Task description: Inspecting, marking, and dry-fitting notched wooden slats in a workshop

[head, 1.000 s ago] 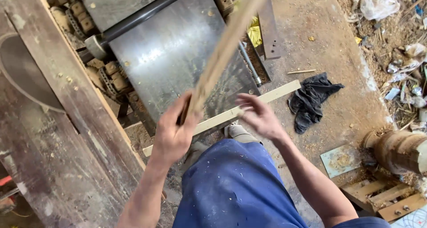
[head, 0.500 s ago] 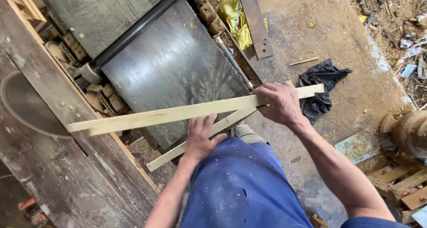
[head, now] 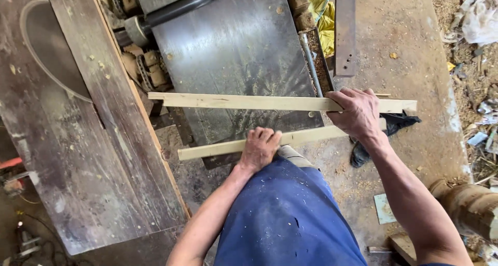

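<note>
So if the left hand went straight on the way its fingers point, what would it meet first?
Probably the upper wooden strip, held by the right hand. The left hand rests on the lower strip; depth between them is unclear.

Both strips — upper strip (head: 249, 102) and lower strip (head: 218, 149) — are pale, bare, matt wood; under the fingers, the machine table (head: 233, 53) is dull scratched metal.

Bare steel table (head: 233, 53) beyond the upper slat (head: 238, 101) — roller (head: 176, 9) at its far edge.
</note>
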